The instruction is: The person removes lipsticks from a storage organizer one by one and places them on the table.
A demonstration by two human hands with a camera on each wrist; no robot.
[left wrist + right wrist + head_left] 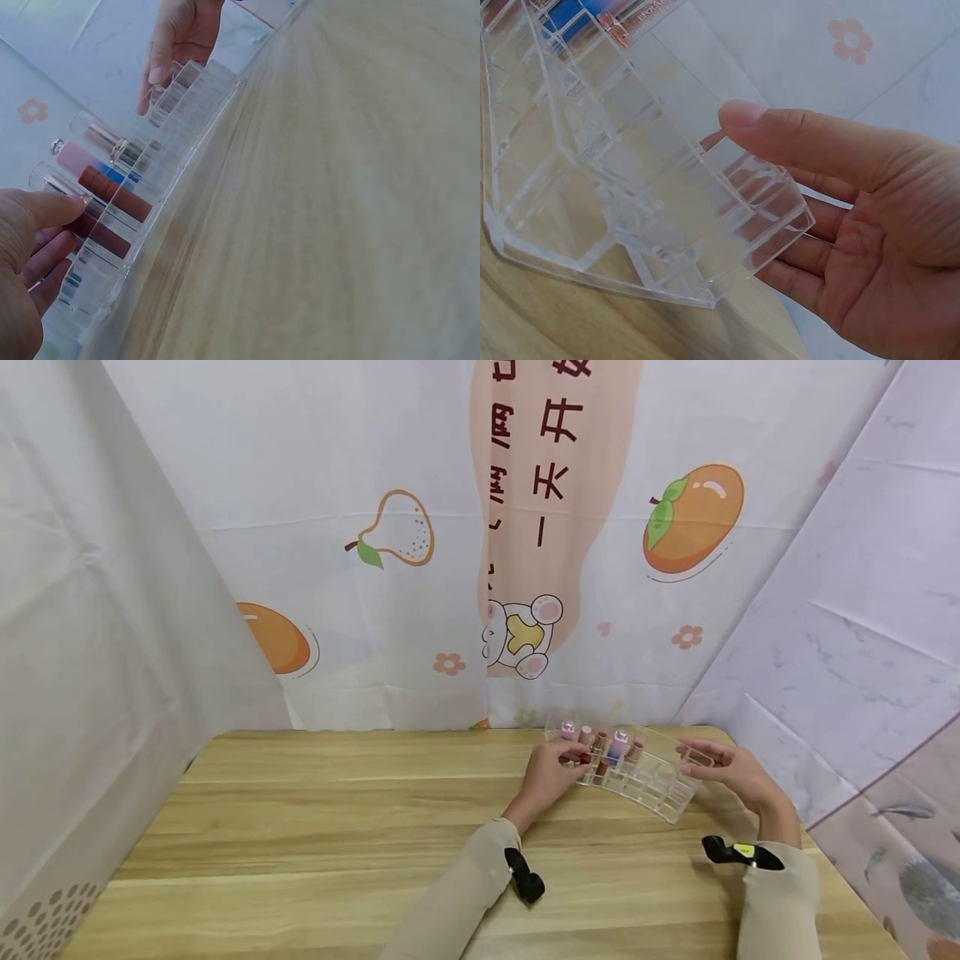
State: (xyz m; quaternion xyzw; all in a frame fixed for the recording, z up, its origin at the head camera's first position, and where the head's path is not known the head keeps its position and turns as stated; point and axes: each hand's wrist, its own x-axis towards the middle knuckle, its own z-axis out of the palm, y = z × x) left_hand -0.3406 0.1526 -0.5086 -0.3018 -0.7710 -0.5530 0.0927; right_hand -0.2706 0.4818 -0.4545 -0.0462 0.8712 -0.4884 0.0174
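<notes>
A clear acrylic lipstick organizer [651,783] with stepped compartments stands at the back right of the table, set at an angle. Several lipsticks fill its left part, among them a pink-and-blue tube [618,748] and a brown-red tube [114,193]. My left hand [551,774] is at the organizer's left end, its thumb and fingers pinching a dark red lipstick [101,235] in the front row. At the opposite end, my right hand [738,774] holds the organizer's corner, thumb on one side and fingers behind the clear plastic [780,225]. Compartments near this hand contain nothing.
The wooden table [315,843] extends to the left and front. Behind it hangs a white printed curtain [390,635], close to the organizer's back. Another pale sheet [862,652] hangs along the right side.
</notes>
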